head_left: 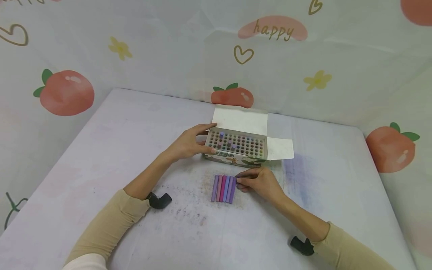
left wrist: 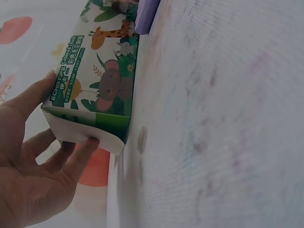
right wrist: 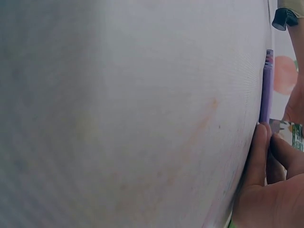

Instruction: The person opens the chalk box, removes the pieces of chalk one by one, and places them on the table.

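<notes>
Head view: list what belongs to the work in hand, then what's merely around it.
In the work:
open chalk box, gripped by the left hand
row of chalk sticks, right hand at its right side
chalks standing in the box

Merely around:
black fittings by the wrists
smudges on the tabletop
printed backdrop

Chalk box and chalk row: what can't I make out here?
- Head: lettering on the chalk box, too small.
- Head: part of its left flap, behind the left grip.
- Left wrist: most of the chalk row, beyond the top edge.
- Right wrist: most of the box, beyond the right edge.
</notes>
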Available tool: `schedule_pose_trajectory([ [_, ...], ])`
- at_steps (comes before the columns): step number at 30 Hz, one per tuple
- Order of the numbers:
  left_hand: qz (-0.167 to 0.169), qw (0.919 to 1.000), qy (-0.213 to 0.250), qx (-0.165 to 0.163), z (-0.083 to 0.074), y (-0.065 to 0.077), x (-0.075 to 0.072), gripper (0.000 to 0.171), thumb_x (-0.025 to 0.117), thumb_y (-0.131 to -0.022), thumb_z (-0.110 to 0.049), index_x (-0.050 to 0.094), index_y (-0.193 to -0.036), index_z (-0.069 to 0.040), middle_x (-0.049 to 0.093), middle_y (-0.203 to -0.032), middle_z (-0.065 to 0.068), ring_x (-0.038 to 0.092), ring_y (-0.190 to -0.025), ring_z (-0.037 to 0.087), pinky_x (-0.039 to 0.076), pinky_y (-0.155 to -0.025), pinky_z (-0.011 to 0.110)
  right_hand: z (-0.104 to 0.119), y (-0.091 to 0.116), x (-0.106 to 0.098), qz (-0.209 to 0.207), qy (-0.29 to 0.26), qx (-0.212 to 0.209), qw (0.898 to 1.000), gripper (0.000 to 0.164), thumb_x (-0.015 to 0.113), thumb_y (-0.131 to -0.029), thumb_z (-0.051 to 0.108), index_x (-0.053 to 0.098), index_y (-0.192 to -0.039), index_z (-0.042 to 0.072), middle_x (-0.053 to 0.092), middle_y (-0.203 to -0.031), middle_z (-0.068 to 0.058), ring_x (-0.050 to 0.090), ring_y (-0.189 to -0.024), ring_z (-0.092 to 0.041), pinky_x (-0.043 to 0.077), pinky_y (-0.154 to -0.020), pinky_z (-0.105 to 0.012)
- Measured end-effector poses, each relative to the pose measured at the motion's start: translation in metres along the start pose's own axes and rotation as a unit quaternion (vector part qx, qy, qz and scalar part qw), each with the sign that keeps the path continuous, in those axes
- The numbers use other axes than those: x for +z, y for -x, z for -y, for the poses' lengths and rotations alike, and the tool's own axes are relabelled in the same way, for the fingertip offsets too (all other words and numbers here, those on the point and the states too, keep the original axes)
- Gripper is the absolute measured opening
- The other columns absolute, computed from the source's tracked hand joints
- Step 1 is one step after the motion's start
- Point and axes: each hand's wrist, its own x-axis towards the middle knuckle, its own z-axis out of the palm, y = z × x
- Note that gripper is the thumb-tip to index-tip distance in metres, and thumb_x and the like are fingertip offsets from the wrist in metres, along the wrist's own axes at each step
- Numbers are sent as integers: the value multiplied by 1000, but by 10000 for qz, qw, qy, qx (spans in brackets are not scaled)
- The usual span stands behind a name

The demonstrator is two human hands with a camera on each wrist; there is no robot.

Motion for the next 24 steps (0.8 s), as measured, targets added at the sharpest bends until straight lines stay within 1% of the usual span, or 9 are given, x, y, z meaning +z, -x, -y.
schedule_pose_trajectory([
  [6,7,10000,23,34,1,1,0,87,84,-83,-29,36,-155,-29,31,-158,4,36,-142,28,50,-106,37,-1,0,0,50,-29,-36,10000,24,72,-91,6,72,-111,-8,74,-91,-18,74,-79,-24,63,-74,-33],
  [12,18,9999,120,46,3,2,1,87,84,-83,-28,36,-155,-29,31,-158,4,34,-142,28,48,-108,39,-1,-2,1,105,92,-224,9997,26,73,-91,9,72,-112,-4,74,-95,-18,74,-80,-27,64,-73,-35],
  [15,12,9999,128,45,3,2,2,87,84,-83,-28,36,-155,-29,31,-158,4,35,-142,28,48,-108,39,4,-1,1,-50,510,-509,9974,22,74,-90,13,75,-109,0,75,-94,-13,73,-78,-24,64,-69,-32],
  [17,8,9999,105,40,3,1,2,87,84,-83,-29,36,-155,-30,31,-158,3,35,-142,27,49,-107,38,8,0,1,-180,769,-751,9940,20,75,-90,14,76,-106,2,75,-92,-11,72,-76,-25,63,-67,-32],
  [19,4,9999,97,29,3,1,1,87,84,-82,-29,36,-155,-30,31,-158,3,35,-142,27,49,-106,37,13,1,0,-299,916,-981,9905,18,75,-90,14,77,-104,2,74,-91,-10,71,-75,-26,62,-65,-34],
  [24,-18,10000,80,21,2,1,1,87,83,-82,-30,36,-155,-30,32,-158,3,36,-142,27,50,-105,36,27,3,-2,-268,678,-1388,9876,21,73,-91,9,73,-108,-4,73,-97,-19,71,-80,-35,63,-69,-43],
])
